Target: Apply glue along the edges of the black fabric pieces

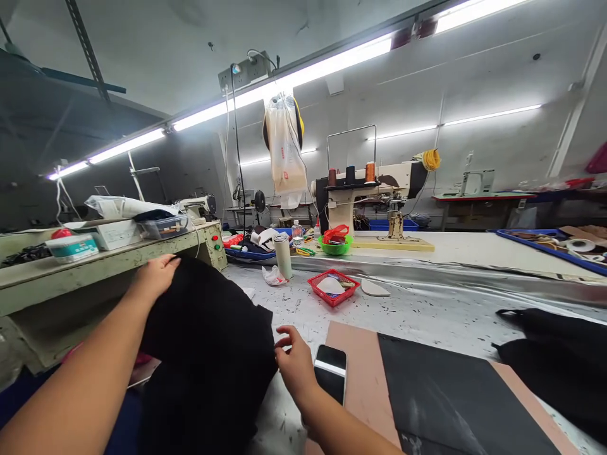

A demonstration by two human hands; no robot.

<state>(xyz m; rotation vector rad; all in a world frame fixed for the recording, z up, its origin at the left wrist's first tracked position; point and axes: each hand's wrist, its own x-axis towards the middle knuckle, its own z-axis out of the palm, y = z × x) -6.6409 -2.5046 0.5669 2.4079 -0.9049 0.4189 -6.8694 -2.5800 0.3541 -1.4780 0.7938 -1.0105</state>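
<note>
A large piece of black fabric (203,341) hangs between my two hands over the table's left front edge. My left hand (159,275) is closed on its upper left edge, fingers pinching the cloth. At the fabric's right edge, my right hand (294,360) pinches the border between thumb and fingers. Just right of that hand a smartphone (331,373) lies partly on a pink board (358,373). A black sheet (450,398) covers much of the board. More black fabric pieces (559,360) lie at the far right.
A red basket (333,287) with small items and a white curved piece (374,289) sit mid-table. Behind them stand a cylindrical container (283,256), a green bowl (334,245) and a sewing machine (346,212). A cluttered bench (109,262) borders the left. A plastic bag (285,148) hangs overhead.
</note>
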